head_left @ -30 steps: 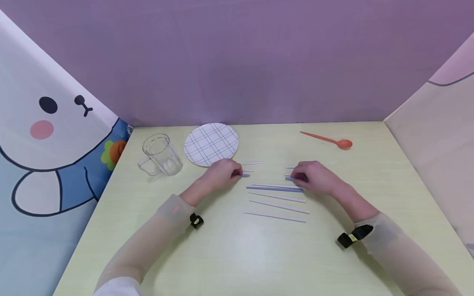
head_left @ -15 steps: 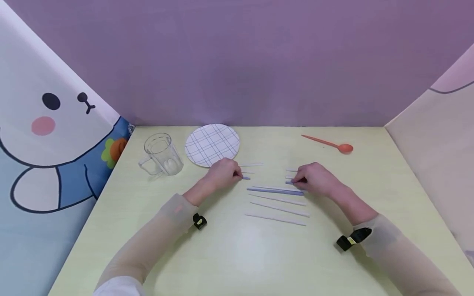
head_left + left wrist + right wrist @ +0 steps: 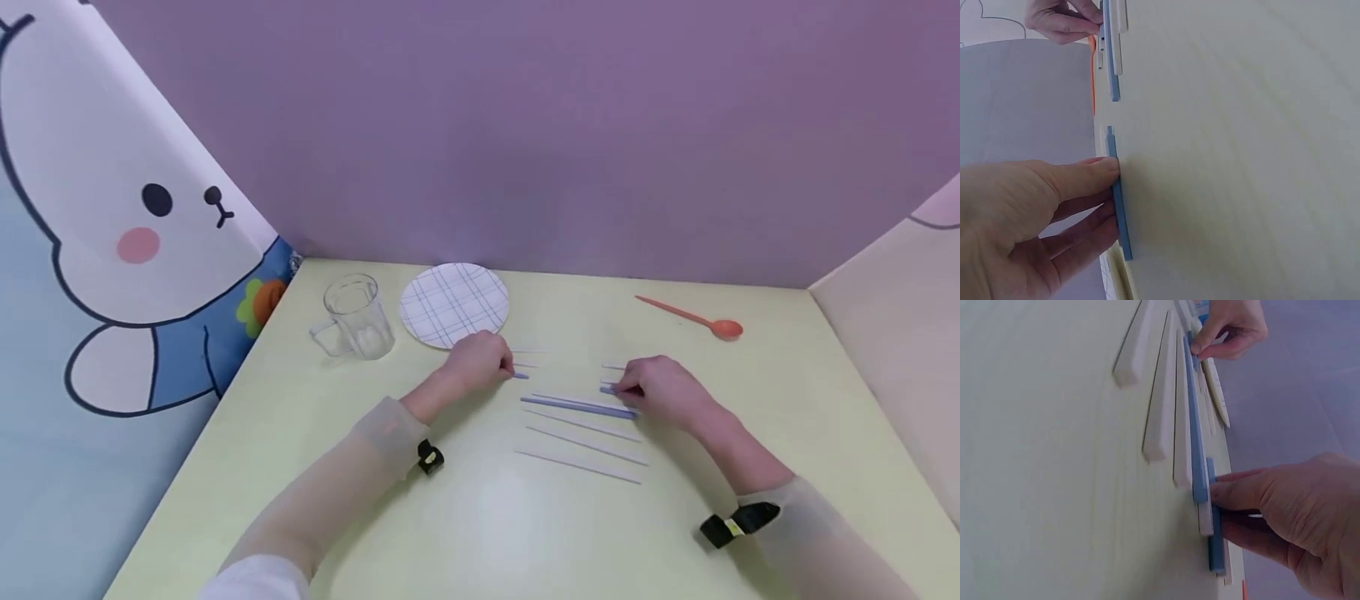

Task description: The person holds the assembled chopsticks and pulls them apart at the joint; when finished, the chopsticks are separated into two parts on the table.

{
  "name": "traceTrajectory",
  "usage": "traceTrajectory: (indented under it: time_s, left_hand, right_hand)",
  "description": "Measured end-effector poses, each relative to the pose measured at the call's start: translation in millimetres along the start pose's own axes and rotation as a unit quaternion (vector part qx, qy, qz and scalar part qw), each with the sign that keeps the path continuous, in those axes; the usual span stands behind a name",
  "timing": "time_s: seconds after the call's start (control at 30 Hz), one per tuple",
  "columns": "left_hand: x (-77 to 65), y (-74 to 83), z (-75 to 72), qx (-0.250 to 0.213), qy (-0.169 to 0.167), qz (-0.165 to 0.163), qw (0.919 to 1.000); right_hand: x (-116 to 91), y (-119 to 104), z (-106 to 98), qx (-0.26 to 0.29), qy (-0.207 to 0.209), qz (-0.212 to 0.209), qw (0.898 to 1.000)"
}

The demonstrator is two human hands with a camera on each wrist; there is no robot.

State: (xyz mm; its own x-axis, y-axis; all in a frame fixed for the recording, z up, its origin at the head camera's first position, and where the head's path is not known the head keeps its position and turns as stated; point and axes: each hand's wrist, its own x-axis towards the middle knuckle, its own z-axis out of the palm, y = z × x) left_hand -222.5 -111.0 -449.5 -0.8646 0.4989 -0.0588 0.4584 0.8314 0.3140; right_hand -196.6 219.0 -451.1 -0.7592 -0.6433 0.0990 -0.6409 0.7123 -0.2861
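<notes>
In the head view my left hand [image 3: 480, 362] is at the table, just in front of the round plate. Its thumb and fingers pinch a blue stick [image 3: 1124, 219], seen along its length in the left wrist view. Across a gap to the right, my right hand [image 3: 667, 392] pinches another blue stick [image 3: 1216, 544] between thumb and fingers. Between and in front of the hands lies a longer blue stick [image 3: 577, 407] with a white stick close behind it. Several white sticks [image 3: 587, 444] lie in a loose row nearer to me. Thin white stick ends show behind both hands.
A clear glass mug [image 3: 360, 317] stands at the back left, with a round plate [image 3: 454, 300] patterned in blue lines beside it. At the back right lies an orange spoon [image 3: 726, 330]. A purple wall [image 3: 525, 150] closes off the far table edge.
The head view has shifted and tilted, so the scene sits further right and lower in it. Both hands stay at their blue sticks, and the row of sticks keeps its layout.
</notes>
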Motion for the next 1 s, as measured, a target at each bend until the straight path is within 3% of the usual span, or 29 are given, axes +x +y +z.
traceTrajectory:
  time_s: [0.3,0.43,0.73,0.9,1.0]
  left_hand:
    - [-5.0,-0.4,10.0,0.015,-0.005,-0.008,0.9999]
    - [-3.3,0.9,6.2,0.013,0.002,-0.005,0.9999]
    - [6.1,3.7,-4.3,0.003,0.007,0.006,1.0000]
    - [1.2,6.2,-2.9,0.018,-0.004,0.016,0.9997]
    - [-4.4,14.1,-0.6,0.042,0.009,0.035,0.9985]
  right_hand:
    - [-5.8,-10.9,10.8,0.007,0.008,0.026,1.000]
    - [-5.4,-10.2,6.7,0.026,0.013,0.055,0.998]
    - [-1.6,-7.6,-7.5,0.011,0.046,0.047,0.998]
    - [-5.9,-15.8,-2.4,0.034,0.036,0.070,0.996]
    - [-11.5,-22.0,5.1,0.042,0.036,0.065,0.996]
